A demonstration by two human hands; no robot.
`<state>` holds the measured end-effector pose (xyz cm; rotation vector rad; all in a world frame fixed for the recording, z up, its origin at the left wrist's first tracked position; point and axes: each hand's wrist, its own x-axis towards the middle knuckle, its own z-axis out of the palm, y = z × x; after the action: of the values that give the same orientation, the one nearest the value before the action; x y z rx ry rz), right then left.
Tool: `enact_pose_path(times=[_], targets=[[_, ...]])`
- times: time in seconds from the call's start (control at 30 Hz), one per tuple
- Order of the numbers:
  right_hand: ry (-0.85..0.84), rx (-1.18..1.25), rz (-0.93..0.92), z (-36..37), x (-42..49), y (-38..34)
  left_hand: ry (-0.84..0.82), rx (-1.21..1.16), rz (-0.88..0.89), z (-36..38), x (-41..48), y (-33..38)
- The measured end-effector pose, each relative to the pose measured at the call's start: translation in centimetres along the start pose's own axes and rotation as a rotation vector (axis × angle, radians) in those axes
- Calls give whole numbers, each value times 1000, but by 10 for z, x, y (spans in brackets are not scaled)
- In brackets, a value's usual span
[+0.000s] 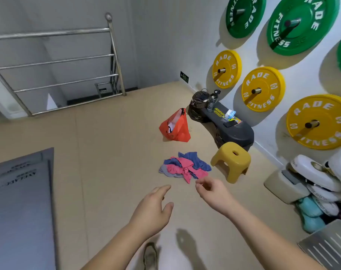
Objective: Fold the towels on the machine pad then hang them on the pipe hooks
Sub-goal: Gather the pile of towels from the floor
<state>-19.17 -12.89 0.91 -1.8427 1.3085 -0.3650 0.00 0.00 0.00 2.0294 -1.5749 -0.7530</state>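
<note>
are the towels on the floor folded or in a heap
Unfolded: the pink, blue and grey cloth towels lie crumpled in one pile.

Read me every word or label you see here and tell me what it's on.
"RADE FITNESS": yellow weight plates on the wall.
"RADE FITNESS": green weight plates, partly cut off.
Blurred upside-down lettering: grey mat.
Too small to read: green wall sign, yellow logo on the black step.

Tan floor point(107, 152), crumpled towels point(185, 166), orange bag point(177, 129), yellow stool point(231, 162), perhaps a shoe point(150, 256)
</note>
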Motion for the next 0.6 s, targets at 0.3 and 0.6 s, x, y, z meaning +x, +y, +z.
enact_pose_path(times=[0.3,0.6], targets=[[44,160,253,-58,231,23,-196,-94,-31,19,282,-10],[-55,129,384,-100,470,160,-335,-171,-202,120,537,-19]])
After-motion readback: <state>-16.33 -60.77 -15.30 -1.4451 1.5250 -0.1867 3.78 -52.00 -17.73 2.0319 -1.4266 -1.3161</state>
